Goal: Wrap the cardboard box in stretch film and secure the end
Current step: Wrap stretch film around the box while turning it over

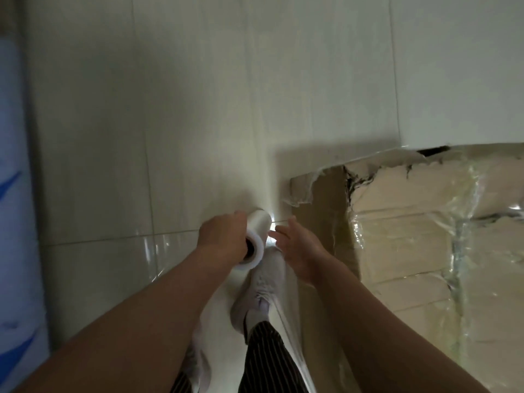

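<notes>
- My left hand [221, 236] grips the white stretch-film roll [255, 239], its axis pointing away from me.
- My right hand [297, 245], fingers spread and empty, is nearer the brown cardboard box [411, 222] to the right.

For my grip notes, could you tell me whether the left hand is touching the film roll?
Touching: in the head view the left hand curls round the roll, with no gap.

head view, steeply downward, close over floor [175, 109]
</notes>
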